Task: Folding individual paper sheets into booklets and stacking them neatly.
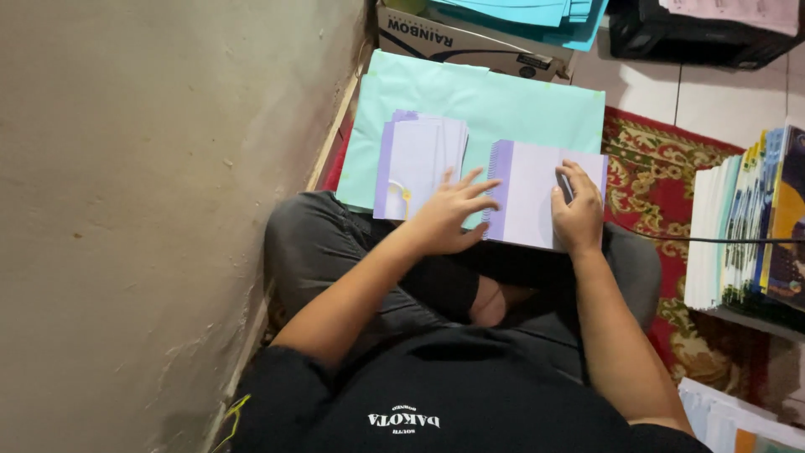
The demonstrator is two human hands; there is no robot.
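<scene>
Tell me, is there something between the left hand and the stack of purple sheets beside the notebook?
Nothing visible. The left hand already lies with its fingers on the near edge of the stack of purple sheets.

A bare beige wall (151, 210) fills the left half of the frame, its plaster pitted and stained. At the top centre sits a cardboard box (470, 46) with blue paper sheets (537, 13) stacked on top — beside it, in the upper right corner, a black crate (696, 38) rests on white floor tiles (713, 101). A red patterned carpet (654, 168) spreads across the right side, crossed by a thin black cable (713, 240). At the right edge stands a row of upright books (746, 226) — white and coloured spines packed together. More paper stacks (729, 419) lie in the lower right corner.
</scene>
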